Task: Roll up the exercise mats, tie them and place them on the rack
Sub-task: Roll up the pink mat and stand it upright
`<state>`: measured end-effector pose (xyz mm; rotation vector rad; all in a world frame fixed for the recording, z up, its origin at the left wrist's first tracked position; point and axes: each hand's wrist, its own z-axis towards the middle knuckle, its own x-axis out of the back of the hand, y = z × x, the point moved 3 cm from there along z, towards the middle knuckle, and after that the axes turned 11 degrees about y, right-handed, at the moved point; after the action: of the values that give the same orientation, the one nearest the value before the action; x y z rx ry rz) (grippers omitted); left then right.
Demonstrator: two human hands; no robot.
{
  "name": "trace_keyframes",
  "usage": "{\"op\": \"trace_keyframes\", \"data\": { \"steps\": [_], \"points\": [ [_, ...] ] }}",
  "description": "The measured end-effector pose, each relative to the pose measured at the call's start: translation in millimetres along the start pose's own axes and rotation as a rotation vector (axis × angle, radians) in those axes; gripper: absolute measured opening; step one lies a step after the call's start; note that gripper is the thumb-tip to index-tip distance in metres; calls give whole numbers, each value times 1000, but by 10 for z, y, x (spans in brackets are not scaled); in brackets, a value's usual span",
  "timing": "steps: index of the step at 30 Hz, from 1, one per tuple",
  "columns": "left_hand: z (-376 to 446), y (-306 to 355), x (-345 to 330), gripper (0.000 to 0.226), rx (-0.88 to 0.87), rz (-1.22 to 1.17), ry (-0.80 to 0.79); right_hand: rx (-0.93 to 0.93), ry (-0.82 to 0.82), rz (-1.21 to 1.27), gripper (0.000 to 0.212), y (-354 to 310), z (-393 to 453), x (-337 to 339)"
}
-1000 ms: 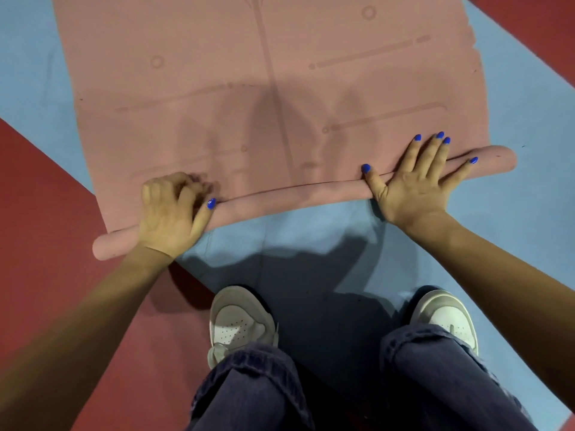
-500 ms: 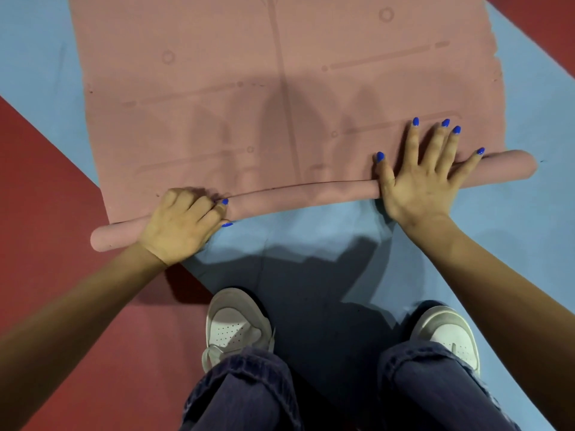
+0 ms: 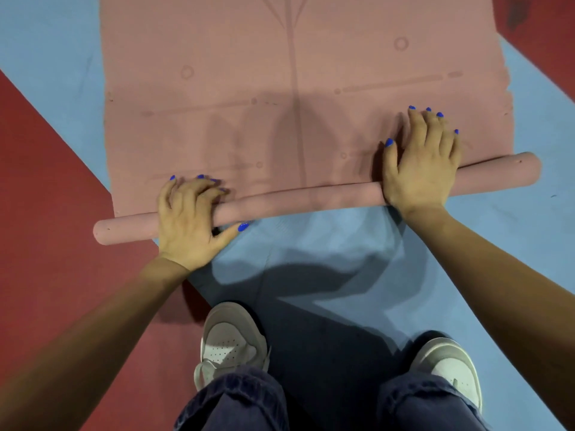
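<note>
Kneeling over a pink mat (image 3: 280, 88) spread on the floor (image 3: 342, 244), a person has both hands on its rolled near end. Roll (image 3: 305, 199) is thin, runs slantwise left-low to right-high, its left tip sticking out over the red floor panel (image 3: 46, 197), its right tip past the mat's right edge over blue floor.

Left hand (image 3: 186, 219) sits near the roll's left end: fingers curled over the top with tips on the flat mat just beyond, thumb tucked along the near underside, so it grips the roll. Right hand (image 3: 423, 160) lies near the right end, palm on the roll, fingers stretched forward and flat on the unrolled mat, thumb out to the left; pressing, not clasping. Blue nails on both.

Rest of the mat lies flat, reaching to the top edge of view, faint lines and circles printed on it.

Two pale sneakers (image 3: 230, 343) and dark jeans (image 3: 236, 402) at the bottom, both feet on the blue strip, well apart from the roll.
</note>
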<state>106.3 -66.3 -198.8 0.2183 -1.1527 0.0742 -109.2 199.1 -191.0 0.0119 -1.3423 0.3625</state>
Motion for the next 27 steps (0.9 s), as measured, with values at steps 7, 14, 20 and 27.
{"op": "trace_keyframes", "data": {
  "steps": [7,14,20,27],
  "points": [
    [238,-51,27,68,-53,52,-4,-45,49,222,31,-19,37,55],
    [498,-181,-92,65,-149,44,-35,19,44,258,34,-68,161,65],
    [415,-121,-105,38,-492,34,81,37,28,251,40,-90,201,73],
    [402,-107,-74,42,-594,22,114,237,168,228,41,-70,43,59]
  ]
}}
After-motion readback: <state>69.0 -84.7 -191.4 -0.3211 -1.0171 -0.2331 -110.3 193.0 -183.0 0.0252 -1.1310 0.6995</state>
